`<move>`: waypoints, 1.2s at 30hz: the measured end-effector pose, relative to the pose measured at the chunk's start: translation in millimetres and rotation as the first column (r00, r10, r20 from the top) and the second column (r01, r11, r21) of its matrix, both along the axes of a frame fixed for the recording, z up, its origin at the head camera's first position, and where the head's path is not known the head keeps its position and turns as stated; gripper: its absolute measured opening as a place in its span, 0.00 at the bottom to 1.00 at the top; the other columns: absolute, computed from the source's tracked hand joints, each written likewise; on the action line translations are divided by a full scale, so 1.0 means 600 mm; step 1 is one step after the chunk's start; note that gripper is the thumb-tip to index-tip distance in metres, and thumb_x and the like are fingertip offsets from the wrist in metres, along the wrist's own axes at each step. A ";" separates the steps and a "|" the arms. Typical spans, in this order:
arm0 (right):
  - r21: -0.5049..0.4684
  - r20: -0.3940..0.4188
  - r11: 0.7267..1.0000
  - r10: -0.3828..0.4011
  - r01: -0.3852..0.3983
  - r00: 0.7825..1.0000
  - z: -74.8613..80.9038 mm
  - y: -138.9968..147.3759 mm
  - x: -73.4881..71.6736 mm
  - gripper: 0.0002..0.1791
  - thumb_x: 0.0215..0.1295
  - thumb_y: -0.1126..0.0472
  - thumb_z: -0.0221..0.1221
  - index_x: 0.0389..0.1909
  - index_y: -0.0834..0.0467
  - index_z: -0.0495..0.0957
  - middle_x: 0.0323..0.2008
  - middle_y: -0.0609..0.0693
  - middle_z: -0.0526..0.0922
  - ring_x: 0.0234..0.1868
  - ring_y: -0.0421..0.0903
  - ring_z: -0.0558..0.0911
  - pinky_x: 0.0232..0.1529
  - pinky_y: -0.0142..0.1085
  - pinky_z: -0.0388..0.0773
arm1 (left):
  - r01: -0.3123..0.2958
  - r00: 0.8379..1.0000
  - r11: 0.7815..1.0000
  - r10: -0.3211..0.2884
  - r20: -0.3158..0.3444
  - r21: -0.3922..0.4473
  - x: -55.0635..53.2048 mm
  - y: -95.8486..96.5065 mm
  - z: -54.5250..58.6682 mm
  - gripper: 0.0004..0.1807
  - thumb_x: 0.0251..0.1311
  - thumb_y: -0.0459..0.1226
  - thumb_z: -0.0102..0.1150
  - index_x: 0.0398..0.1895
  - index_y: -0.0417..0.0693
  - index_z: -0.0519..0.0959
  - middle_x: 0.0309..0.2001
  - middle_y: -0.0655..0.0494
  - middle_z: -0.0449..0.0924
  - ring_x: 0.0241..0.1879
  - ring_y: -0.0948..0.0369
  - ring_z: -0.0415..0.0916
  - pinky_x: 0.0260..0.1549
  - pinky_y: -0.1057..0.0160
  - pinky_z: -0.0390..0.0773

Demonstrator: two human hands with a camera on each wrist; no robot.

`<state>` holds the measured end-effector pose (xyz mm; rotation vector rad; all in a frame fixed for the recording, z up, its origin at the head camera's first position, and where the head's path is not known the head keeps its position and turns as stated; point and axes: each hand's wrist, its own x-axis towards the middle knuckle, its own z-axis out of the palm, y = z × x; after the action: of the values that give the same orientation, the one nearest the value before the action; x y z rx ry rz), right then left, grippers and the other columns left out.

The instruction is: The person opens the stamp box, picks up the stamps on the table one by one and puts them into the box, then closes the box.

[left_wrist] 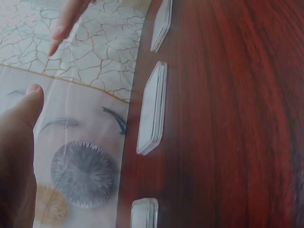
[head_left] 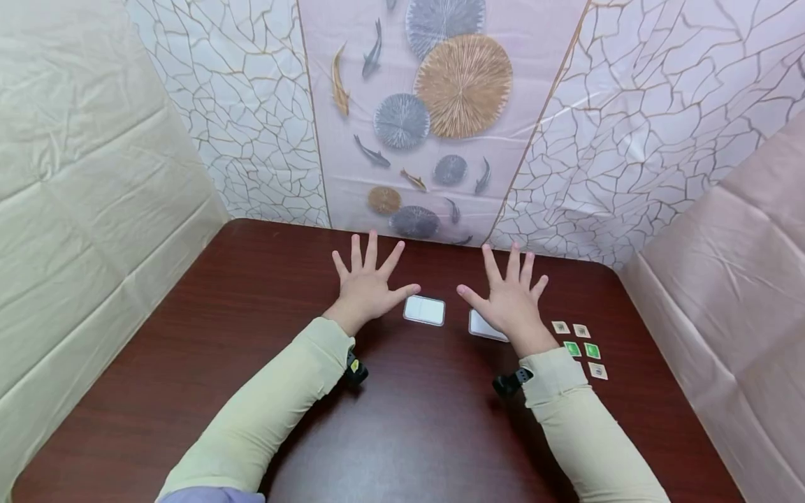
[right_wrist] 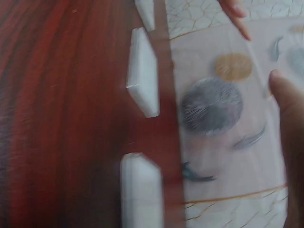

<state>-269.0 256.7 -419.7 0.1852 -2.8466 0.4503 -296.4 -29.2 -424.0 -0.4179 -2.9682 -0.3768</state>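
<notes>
In the head view both hands hover above the dark table with fingers spread wide and nothing held. The left hand (head_left: 367, 290) is left of a flat white rectangular case (head_left: 424, 310) with a clear rim, its thumb tip near the upper edge. The right hand (head_left: 512, 300) partly covers a second similar case (head_left: 486, 326). Three such cases stand in a row in the left wrist view, including a middle case (left_wrist: 152, 109) and a lower case (left_wrist: 144, 213); the head view shows only two. The right wrist view is blurred, with a white case (right_wrist: 142, 71) near its centre.
Several small square tiles lie right of the right hand, among them a green tile (head_left: 592, 351) and a beige tile (head_left: 598, 370). The reddish-brown table (head_left: 402, 433) meets a patterned curtain (head_left: 465, 161) at the back. Pale cloth (head_left: 82, 209) hangs on both sides.
</notes>
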 end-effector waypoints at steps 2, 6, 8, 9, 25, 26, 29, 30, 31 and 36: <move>-0.052 -0.025 0.999 0.013 -0.014 1.000 -0.012 0.013 -0.001 0.51 0.65 0.24 0.47 0.82 0.40 0.39 0.80 0.61 0.29 0.78 0.65 0.26 0.66 0.75 0.30 | 0.010 1.000 1.000 -0.010 -0.001 0.001 0.000 0.007 -0.004 0.52 0.55 0.81 0.32 0.80 0.79 0.35 0.79 0.53 0.13 0.76 0.42 0.11 0.65 0.26 0.23; -0.218 -0.082 0.975 0.029 -0.046 0.996 -0.056 0.053 0.001 0.47 0.70 0.32 0.52 0.82 0.43 0.43 0.80 0.60 0.41 0.79 0.64 0.40 0.71 0.69 0.41 | 0.068 0.998 0.998 -0.068 0.003 0.003 0.003 0.031 -0.017 0.52 0.57 0.79 0.34 0.81 0.77 0.33 0.80 0.52 0.15 0.77 0.43 0.12 0.66 0.28 0.23; -0.284 -0.082 0.958 0.025 -0.047 0.996 -0.081 0.071 0.008 0.46 0.72 0.36 0.53 0.82 0.45 0.44 0.79 0.61 0.48 0.78 0.63 0.49 0.71 0.66 0.49 | 0.108 0.994 0.994 -0.108 0.011 -0.010 0.006 0.048 -0.028 0.52 0.58 0.78 0.36 0.81 0.76 0.33 0.80 0.52 0.16 0.77 0.44 0.12 0.67 0.29 0.22; -0.305 -0.077 0.951 0.026 -0.048 0.997 -0.092 0.078 0.012 0.45 0.72 0.38 0.54 0.82 0.47 0.45 0.78 0.61 0.51 0.78 0.63 0.52 0.70 0.65 0.53 | 0.129 0.992 0.992 -0.129 0.014 -0.012 0.007 0.057 -0.034 0.52 0.59 0.77 0.38 0.81 0.74 0.33 0.80 0.52 0.17 0.77 0.45 0.13 0.68 0.30 0.22; -0.140 -0.015 0.975 0.171 -0.172 0.985 -0.128 0.122 0.040 0.42 0.66 0.45 0.66 0.74 0.60 0.64 0.64 0.61 0.73 0.67 0.62 0.67 0.65 0.61 0.62 | 0.267 0.958 0.959 -0.275 0.080 0.092 0.029 0.192 -0.096 0.51 0.65 0.65 0.51 0.82 0.51 0.47 0.81 0.51 0.45 0.80 0.49 0.35 0.75 0.41 0.35; -0.114 -0.007 0.978 0.178 -0.177 0.984 -0.129 0.125 0.041 0.43 0.65 0.44 0.66 0.74 0.60 0.64 0.64 0.61 0.72 0.66 0.63 0.67 0.65 0.62 0.62 | 0.274 0.957 0.958 -0.280 0.075 0.082 0.031 0.197 -0.098 0.51 0.65 0.65 0.52 0.82 0.50 0.48 0.81 0.51 0.47 0.80 0.49 0.36 0.75 0.42 0.35; -0.045 0.023 0.981 0.188 -0.187 0.982 -0.135 0.132 0.041 0.44 0.63 0.43 0.67 0.75 0.60 0.64 0.64 0.63 0.70 0.63 0.64 0.66 0.63 0.62 0.61 | 0.315 0.946 0.948 -0.317 0.058 0.045 0.037 0.212 -0.103 0.49 0.65 0.63 0.55 0.81 0.49 0.52 0.80 0.52 0.51 0.80 0.50 0.39 0.75 0.44 0.37; -0.034 0.029 0.981 0.193 -0.192 0.981 -0.135 0.134 0.041 0.44 0.63 0.44 0.67 0.75 0.60 0.64 0.63 0.63 0.70 0.62 0.64 0.66 0.63 0.62 0.61 | 0.331 0.942 0.943 -0.332 0.052 0.027 0.038 0.216 -0.105 0.48 0.65 0.62 0.55 0.81 0.49 0.53 0.79 0.53 0.53 0.80 0.50 0.40 0.76 0.44 0.37; -0.031 0.034 0.980 0.197 -0.196 0.980 -0.136 0.134 0.042 0.43 0.63 0.45 0.67 0.74 0.60 0.65 0.62 0.63 0.70 0.61 0.64 0.66 0.62 0.62 0.60 | 0.345 0.937 0.938 -0.346 0.043 0.013 0.039 0.220 -0.107 0.47 0.66 0.61 0.55 0.81 0.49 0.54 0.78 0.53 0.56 0.80 0.51 0.42 0.76 0.45 0.38; -0.055 0.050 0.972 0.230 -0.227 0.972 -0.135 0.132 0.043 0.35 0.64 0.51 0.66 0.70 0.61 0.71 0.59 0.63 0.71 0.58 0.64 0.66 0.60 0.61 0.60 | 0.371 0.929 0.928 -0.371 0.016 -0.022 0.043 0.231 -0.114 0.40 0.69 0.56 0.57 0.79 0.51 0.60 0.72 0.56 0.67 0.77 0.55 0.54 0.76 0.51 0.43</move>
<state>-243.2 336.0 -500.9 0.5031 -2.8772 0.5784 -270.8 109.2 -492.5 -0.9903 -2.8973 -0.3781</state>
